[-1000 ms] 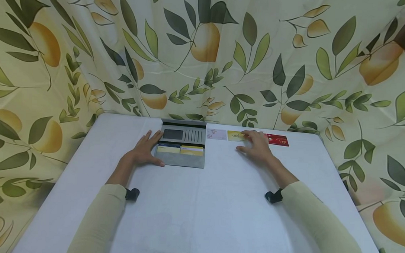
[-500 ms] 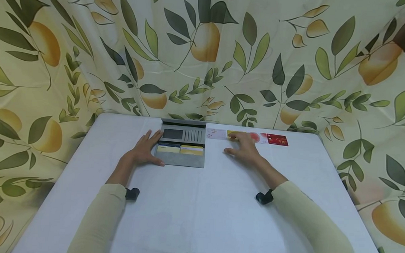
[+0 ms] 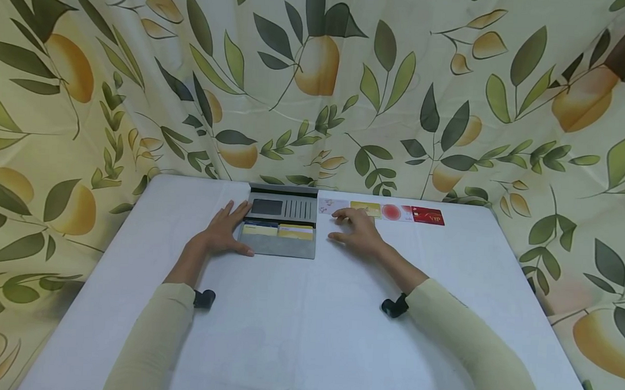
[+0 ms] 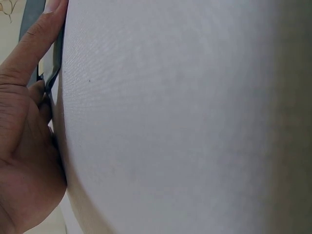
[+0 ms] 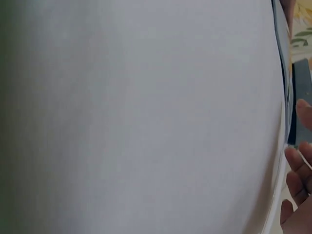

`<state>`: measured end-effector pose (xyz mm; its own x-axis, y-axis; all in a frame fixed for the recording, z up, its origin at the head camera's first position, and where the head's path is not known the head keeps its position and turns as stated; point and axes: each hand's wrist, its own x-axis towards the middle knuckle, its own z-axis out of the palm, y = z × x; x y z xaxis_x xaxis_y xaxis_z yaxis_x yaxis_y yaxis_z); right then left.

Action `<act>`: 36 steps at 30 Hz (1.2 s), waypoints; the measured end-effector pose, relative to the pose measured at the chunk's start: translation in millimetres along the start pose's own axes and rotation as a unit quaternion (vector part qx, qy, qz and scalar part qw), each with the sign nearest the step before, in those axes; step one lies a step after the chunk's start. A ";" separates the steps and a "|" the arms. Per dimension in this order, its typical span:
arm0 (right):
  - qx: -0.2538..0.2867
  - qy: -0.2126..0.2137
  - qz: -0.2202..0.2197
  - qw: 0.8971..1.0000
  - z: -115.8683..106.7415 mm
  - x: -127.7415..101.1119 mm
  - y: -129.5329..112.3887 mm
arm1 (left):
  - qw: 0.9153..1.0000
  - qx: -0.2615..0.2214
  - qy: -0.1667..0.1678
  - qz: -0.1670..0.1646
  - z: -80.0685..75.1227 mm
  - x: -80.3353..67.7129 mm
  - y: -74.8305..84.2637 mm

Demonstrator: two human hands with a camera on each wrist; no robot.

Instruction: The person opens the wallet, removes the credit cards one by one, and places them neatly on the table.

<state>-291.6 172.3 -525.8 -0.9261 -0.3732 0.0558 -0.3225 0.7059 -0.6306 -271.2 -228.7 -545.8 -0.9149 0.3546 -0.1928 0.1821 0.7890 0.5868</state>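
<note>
At far edge of white tabletop [image 3: 297, 326]: opened grey rectangular wallet [image 3: 279, 249], left hand [image 3: 219, 233] fingers spread against its left side. Right hand [image 3: 363, 233] fingers loosely bent, apparently empty, near pale floral card [image 3: 331, 204]; low swipe could skew it.

The sleeves [image 3: 150, 333] are khaki, wrist cameras [image 3: 204, 299] black.

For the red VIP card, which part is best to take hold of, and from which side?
Probably its right-hand short edge, coming from the right: the red VIP card lies flat on the white table at the row's right end, with that edge free, while the pink-patterned card crowds its left edge.
</note>
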 end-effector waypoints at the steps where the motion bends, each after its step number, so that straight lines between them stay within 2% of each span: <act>1: 0.000 -0.001 -0.001 1.000 2.0 0.7 -1.7 | 1.000 -0.002 0.001 0.003 -0.4 -0.5 0.5; 14: 0.019 -0.035 -0.030 0.999 27.1 9.0 -30.3 | 1.000 -0.004 -0.005 -0.008 1.5 2.5 -3.9; 25: -0.008 -0.033 -0.032 0.999 35.7 12.9 -39.9 | 1.000 0.000 -0.007 -0.006 -0.9 0.3 -1.6; 36: 0.050 -0.033 -0.016 0.998 38.1 13.3 -39.0 | 1.000 0.001 -0.005 0.011 0.1 2.7 -5.9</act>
<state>-283.9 116.9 -529.9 -0.8994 -0.4363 0.0280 -0.3277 0.6304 -0.7037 -274.7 -232.3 -549.9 -0.9073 0.3761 -0.1879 0.2021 0.7820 0.5896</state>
